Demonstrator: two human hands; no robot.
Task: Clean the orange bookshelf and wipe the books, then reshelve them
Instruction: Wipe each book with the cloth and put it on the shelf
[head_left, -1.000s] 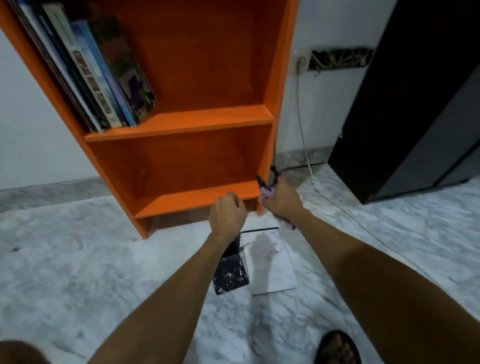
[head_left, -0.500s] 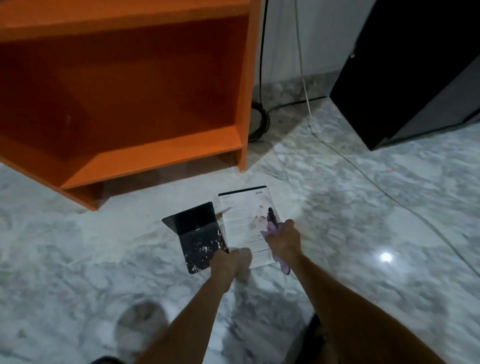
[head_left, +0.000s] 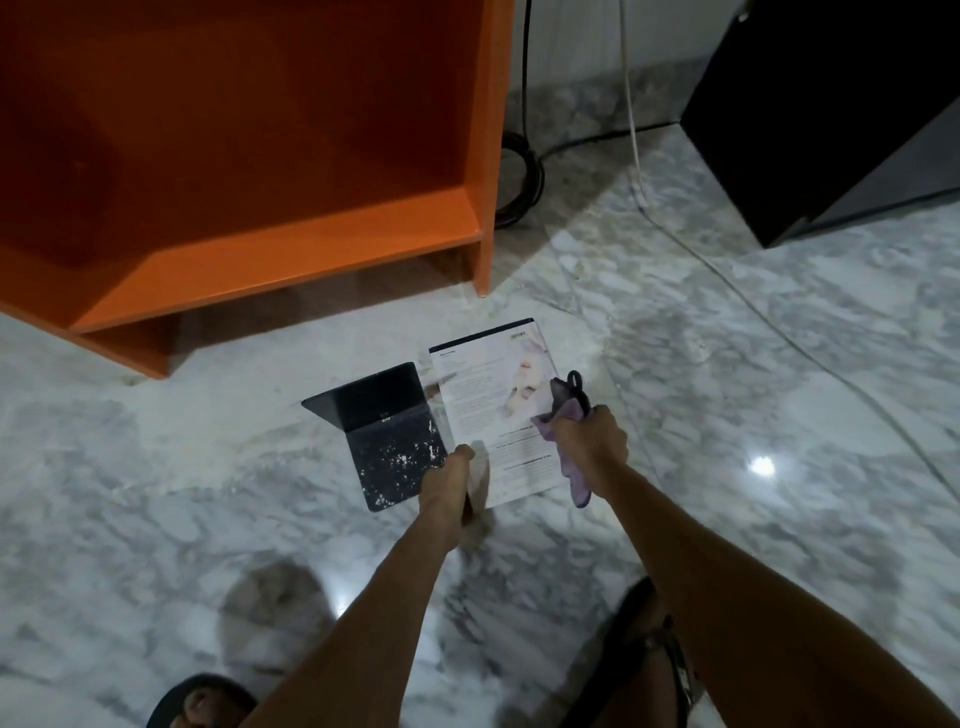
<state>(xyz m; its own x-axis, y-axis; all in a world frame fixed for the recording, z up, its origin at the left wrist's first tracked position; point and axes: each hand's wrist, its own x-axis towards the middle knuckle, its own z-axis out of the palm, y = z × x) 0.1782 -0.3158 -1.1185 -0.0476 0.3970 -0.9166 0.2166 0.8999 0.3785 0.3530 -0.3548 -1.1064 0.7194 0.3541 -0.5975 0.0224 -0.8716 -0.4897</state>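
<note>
The white book (head_left: 493, 415) lies on the floor (head_left: 727, 415) before the orange bookshelf (head_left: 291, 260), its long axis running from me toward the shelf, header end nearest it. My left hand (head_left: 449, 478) pinches its near edge; my right hand (head_left: 589, 441) grips a purple cloth (head_left: 574, 475). The bottom shelf is bare, so I judge this book and the dark book (head_left: 395, 441) alongside are not yet reshelved.

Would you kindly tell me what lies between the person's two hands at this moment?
In the head view, the white printed page of the open book lies between the left hand, at its lower edge, and the right hand, which grips a purple cloth.
</note>
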